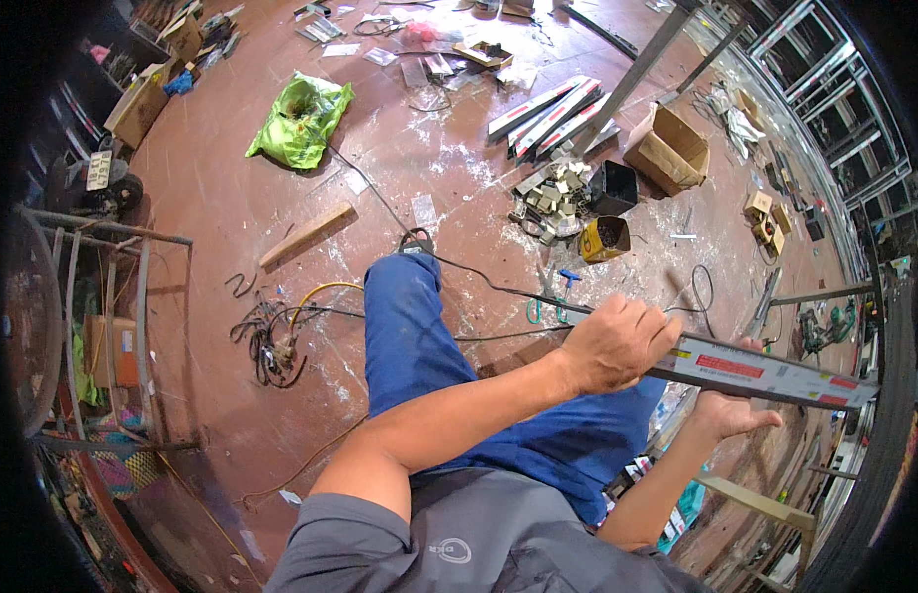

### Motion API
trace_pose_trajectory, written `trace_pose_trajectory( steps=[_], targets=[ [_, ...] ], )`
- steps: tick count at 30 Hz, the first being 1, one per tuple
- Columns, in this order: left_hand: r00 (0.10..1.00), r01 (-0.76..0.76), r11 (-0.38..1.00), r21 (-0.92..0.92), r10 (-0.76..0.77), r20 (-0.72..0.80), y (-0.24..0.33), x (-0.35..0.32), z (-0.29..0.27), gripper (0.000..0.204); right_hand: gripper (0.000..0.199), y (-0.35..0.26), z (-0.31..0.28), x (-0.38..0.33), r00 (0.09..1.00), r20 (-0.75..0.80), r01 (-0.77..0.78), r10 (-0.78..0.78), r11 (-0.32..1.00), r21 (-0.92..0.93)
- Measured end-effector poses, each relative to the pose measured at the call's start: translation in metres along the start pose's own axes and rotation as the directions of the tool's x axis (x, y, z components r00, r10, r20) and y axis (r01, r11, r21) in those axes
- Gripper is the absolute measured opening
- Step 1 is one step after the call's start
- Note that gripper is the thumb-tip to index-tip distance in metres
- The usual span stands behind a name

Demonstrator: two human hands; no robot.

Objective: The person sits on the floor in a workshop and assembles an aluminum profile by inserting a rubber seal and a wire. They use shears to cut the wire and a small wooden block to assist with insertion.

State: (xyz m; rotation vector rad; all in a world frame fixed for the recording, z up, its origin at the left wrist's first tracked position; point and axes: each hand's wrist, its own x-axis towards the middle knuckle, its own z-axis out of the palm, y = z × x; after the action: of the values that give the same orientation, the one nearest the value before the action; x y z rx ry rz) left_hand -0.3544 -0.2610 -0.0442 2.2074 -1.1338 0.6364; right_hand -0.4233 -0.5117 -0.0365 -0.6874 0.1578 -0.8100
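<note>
A long metal profile with printed film (pixel 765 374) slants across my lap from left to right. My left hand (pixel 617 343) is closed over its upper side, fingers wrapped round it. Under the bar, my right hand (pixel 724 410) holds it from below; its thumb sticks out and its fingertips show past the far edge. The bar's left end comes out from under my left hand. Just beyond that end lie teal-handled scissors (pixel 535 310) and a blue T-handled tool (pixel 570 279) on the floor.
Ahead are a yellow tin (pixel 605 240), a black bin (pixel 613 188), a heap of small metal parts (pixel 556 201), a cardboard box (pixel 667 148) and film-wrapped profiles (pixel 553 114). A green bag (pixel 303 121), wooden block (pixel 307 235) and tangled cables (pixel 273 341) lie leftward. Metal frames stand at right.
</note>
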Motion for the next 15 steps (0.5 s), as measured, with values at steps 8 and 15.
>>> trace_pose_trajectory(
  steps=[8,15],
  targets=[
    [0.968,0.126,0.975,-0.185,-0.081,0.236,0.033,0.005,-0.021,0.093,0.037,-0.019,-0.052,0.042,0.811,0.585,-0.212,0.031,0.946,0.244],
    [0.975,0.151,0.958,-0.244,-0.104,0.195,0.013,0.016,0.015,0.088,0.049,-0.015,0.009,0.029,0.865,0.497,0.076,-0.07,0.997,0.008]
  ],
)
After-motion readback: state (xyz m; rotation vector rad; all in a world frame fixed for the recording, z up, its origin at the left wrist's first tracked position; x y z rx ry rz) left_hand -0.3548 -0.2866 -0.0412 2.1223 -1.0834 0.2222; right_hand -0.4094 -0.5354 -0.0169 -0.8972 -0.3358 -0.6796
